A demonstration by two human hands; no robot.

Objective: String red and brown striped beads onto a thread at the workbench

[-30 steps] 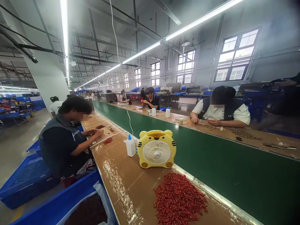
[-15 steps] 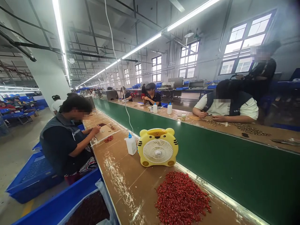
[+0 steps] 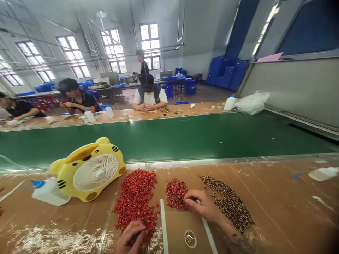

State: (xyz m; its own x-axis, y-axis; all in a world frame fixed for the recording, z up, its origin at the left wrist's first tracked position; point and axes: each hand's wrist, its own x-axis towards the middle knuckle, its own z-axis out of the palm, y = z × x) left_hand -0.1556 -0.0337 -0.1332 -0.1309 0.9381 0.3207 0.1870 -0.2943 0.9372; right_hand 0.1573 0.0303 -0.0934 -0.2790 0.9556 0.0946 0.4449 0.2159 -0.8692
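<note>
My left hand (image 3: 130,238) rests at the near edge of a large heap of small red pieces (image 3: 137,197), fingers curled onto it. My right hand (image 3: 202,205) lies beside a smaller red heap (image 3: 175,192), fingertips pinched at its right edge. What either hand holds is too small to see. A long pile of dark, speckled pieces (image 3: 230,203) runs to the right of my right hand. A small round dish (image 3: 190,239) sits between two white strips (image 3: 163,225) on the brown worktop (image 3: 270,208).
A yellow tiger-shaped desk fan (image 3: 88,170) and a white squeeze bottle with a blue cap (image 3: 47,190) stand at the left. A green conveyor belt (image 3: 172,135) runs behind the worktop. Across it, three people sit working; a fourth stands farther back. A white bag (image 3: 251,102) lies far right.
The view has swung right and down from along the line to the worktop. Both my hands, the smaller red heap and the dark pile have come into sight.
</note>
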